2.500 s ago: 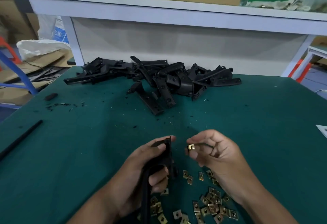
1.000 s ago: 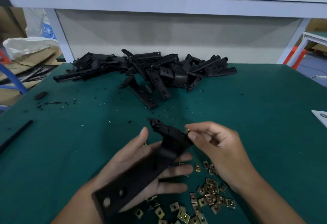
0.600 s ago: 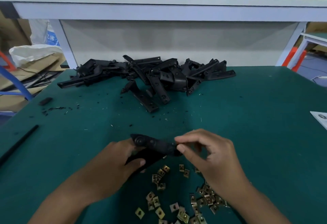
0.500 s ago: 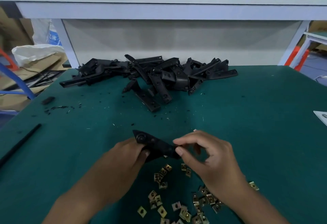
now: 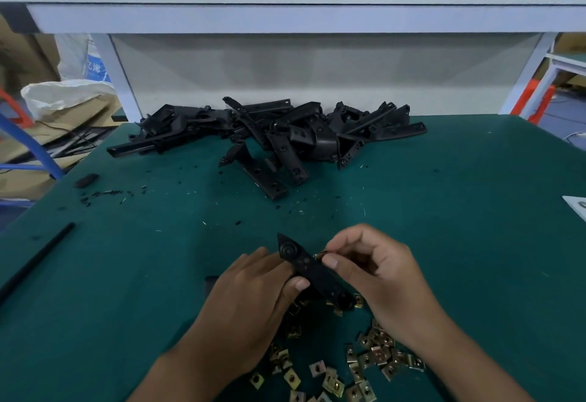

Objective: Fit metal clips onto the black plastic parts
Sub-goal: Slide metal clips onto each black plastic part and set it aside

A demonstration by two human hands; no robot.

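The left hand [image 5: 250,300] grips a black plastic part [image 5: 312,270] above the tabletop [image 5: 459,211]; the right hand [image 5: 374,271] pinches a metal clip [image 5: 319,255] against its edge. No writing is readable.

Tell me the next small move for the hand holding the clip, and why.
Probably slide the metal clip onto the edge of the black plastic part. The right hand pinches it right at that edge, while the left hand steadies the part.

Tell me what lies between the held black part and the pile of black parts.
In the head view, only green mat with small black and pale scraps lies between the held part and the pile; no clips or parts.
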